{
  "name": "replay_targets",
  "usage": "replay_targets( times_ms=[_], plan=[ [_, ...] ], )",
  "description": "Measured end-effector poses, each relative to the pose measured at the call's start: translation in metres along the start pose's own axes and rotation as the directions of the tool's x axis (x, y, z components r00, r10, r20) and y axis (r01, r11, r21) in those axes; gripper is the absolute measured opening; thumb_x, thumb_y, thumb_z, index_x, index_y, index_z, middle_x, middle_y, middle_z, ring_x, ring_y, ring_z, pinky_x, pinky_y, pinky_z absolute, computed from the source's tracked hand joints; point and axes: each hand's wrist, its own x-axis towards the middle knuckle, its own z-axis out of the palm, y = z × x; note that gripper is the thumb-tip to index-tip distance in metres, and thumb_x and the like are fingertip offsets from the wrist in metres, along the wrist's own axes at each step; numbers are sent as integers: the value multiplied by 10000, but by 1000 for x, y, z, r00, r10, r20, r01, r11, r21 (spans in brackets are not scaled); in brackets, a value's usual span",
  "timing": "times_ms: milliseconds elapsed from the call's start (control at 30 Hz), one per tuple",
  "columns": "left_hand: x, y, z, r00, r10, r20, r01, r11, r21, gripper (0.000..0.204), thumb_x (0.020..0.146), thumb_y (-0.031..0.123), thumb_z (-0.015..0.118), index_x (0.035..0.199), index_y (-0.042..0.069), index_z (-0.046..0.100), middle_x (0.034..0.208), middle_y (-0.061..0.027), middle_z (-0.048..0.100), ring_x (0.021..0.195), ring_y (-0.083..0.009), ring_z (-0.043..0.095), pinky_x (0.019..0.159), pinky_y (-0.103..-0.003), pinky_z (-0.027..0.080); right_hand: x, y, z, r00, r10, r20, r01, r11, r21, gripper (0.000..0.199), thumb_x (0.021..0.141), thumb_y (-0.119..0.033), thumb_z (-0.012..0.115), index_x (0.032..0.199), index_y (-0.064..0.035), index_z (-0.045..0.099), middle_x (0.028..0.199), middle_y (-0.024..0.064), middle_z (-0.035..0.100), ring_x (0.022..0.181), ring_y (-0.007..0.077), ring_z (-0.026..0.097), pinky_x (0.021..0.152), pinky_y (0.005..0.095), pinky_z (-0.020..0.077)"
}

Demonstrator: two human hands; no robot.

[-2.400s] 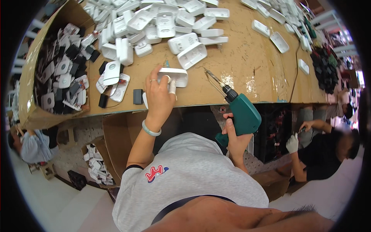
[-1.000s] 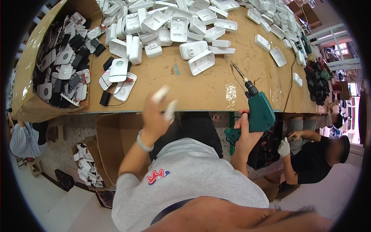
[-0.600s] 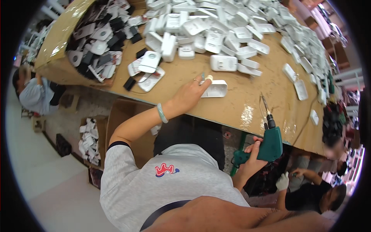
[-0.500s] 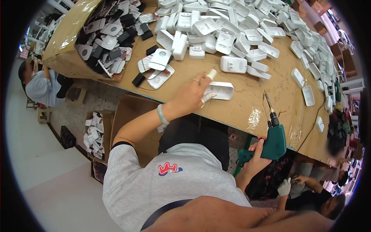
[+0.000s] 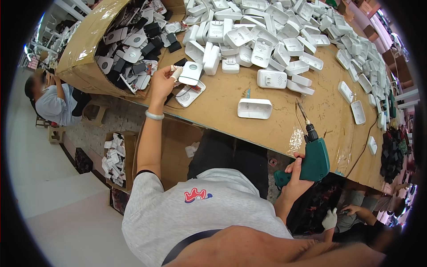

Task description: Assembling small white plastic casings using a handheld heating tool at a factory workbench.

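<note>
My left hand [image 5: 163,82], with pale covers on its fingertips, reaches to the left part of the table. Its thumb and fingers pinch the left edge of a white plastic cover [image 5: 190,74] with a round mark on it. Beneath that cover lies another white cover [image 5: 192,94] with small wired parts. My right hand [image 5: 293,183] is wrapped round the handle of a green soldering gun [image 5: 316,159], its thin metal tip pointing away over the table. Between the hands, a white plastic housing [image 5: 254,109] lies with its hollow side showing.
An open cardboard box [image 5: 82,58] of white covers and black blocks stands at the left. White housings [image 5: 264,51] are heaped across the back. A cable [image 5: 359,151] runs along the right side. Other people sit at the far left [image 5: 55,100] and lower right [image 5: 356,218].
My left hand has left the white housing and moved left to the white covers, where it now pinches one. The housing has turned slightly. My right hand keeps the soldering gun almost still.
</note>
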Motion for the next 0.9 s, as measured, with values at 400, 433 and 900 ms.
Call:
replay_targets(
  times_ms=[400,433,900],
  plan=[
    [-83,86,92,713,634,300,-691,561,455,81,810,-6,738,861,9,676,1047,-103,660,796,-263,617,731,-321,493,-3,-4,-1,998,70,-9,-70,997,-45,193,954,29,594,1141,67,563,993,158,666,584,91,520,538,254,463],
    [-91,76,97,704,639,311,-707,585,398,142,773,-65,681,892,12,691,1001,-114,674,828,-305,618,733,-391,499,-5,-7,1,996,88,-25,-87,996,18,202,931,20,644,1128,62,625,993,123,696,606,80,572,560,234,464],
    [-149,52,130,830,526,185,-557,771,309,82,855,33,728,928,19,692,781,-117,620,703,-288,575,640,-370,460,-21,-2,-16,978,195,73,-191,980,-56,271,914,0,688,1175,42,626,1007,108,710,648,70,592,562,224,500]
  ],
)
